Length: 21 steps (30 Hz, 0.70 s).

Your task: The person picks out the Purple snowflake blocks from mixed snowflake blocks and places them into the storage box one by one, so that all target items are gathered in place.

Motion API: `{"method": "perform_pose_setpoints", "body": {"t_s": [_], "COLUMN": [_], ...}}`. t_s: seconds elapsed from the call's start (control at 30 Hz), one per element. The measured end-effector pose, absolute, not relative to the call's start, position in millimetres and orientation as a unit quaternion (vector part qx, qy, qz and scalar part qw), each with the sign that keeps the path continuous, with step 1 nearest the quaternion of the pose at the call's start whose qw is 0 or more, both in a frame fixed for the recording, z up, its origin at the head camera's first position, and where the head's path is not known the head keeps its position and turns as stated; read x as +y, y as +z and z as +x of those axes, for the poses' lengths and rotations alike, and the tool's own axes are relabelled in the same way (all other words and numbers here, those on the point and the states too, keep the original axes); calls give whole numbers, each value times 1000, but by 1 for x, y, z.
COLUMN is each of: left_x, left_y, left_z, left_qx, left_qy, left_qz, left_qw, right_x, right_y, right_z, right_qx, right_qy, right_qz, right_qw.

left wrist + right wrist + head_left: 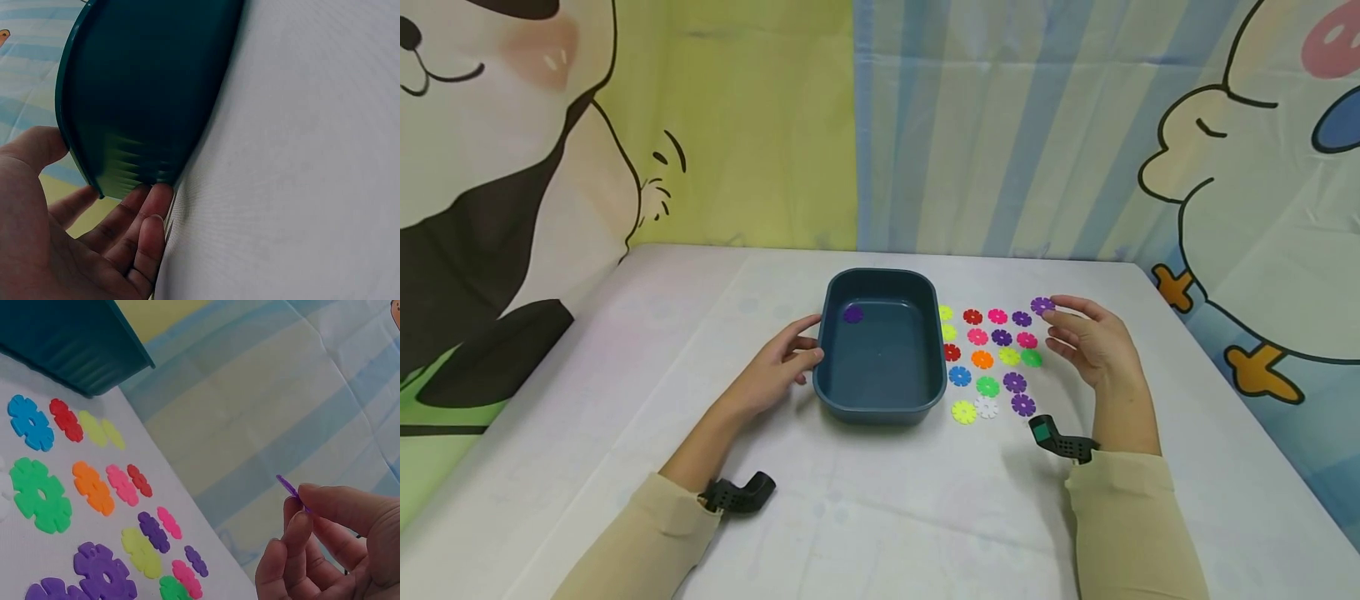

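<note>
A dark teal plastic tub (pixel 880 408) stands on the white table with one purple snowflake disc (pixel 853 314) inside it. My left hand (pixel 782 358) touches the tub's left side; in the left wrist view the thumb is at the rim and the fingertips (pixel 161 194) rest against the outer wall. Between thumb and fingers my right hand (pixel 1093 337) pinches another purple snowflake disc (pixel 289 486), raised above the table at the far right of the loose discs. Those notched discs lie flat beside the tub, among them an orange one (pixel 982 360) and a blue one (pixel 959 375).
Several coloured discs, such as a white one (pixel 987 407) and a green one (pixel 41 495), spread over the white table (pixel 880 517) right of the tub. A printed cartoon curtain (pixel 1037 125) hangs behind the table. Each wrist wears a black camera mount (pixel 741 493).
</note>
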<state>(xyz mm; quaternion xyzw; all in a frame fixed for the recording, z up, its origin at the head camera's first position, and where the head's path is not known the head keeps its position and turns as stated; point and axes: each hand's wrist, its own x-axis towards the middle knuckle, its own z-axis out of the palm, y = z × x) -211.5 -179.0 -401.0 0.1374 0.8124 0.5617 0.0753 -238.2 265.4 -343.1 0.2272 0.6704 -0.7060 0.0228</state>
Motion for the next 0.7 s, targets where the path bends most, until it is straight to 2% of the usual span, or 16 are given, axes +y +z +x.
{"method": "perform_pose_setpoints", "body": {"t_s": [0.7], "left_x": [-180], "left_y": [-402], "left_z": [-211], "left_qx": [810], "left_qy": [564], "left_qz": [141], "left_qw": [73], "right_x": [247], "right_y": [-332], "right_z": [-237], "right_qx": [653], "right_qy": [-743], "right_qz": [147], "right_qw": [20]}}
